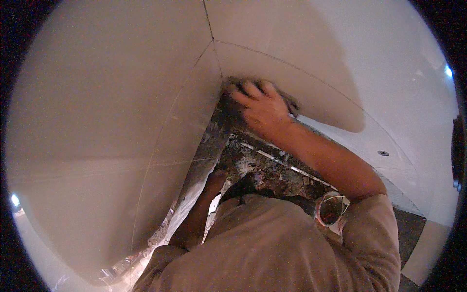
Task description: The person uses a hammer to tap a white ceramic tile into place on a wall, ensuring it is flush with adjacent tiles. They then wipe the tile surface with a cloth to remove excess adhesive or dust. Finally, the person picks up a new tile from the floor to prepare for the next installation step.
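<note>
My right hand (261, 106) is raised into the corner, its fingers bent over a dark, crumpled cloth (293, 105) and pressing it low against the right wall (292, 80). Part of the cloth is hidden under the palm, and the hand is slightly blurred. Down in the shadow beside the left wall (107, 107) is my left hand (219, 178), at the end of a lowered arm. Its fingers are too dark to make out, and nothing in them can be seen.
Large smooth beige panels with thin joint lines meet in the corner. Rubble and a pale strip (277, 160) lie on the rough floor below. A round bucket (332, 210) stands by my right side. The right wall has a small round fitting (383, 153).
</note>
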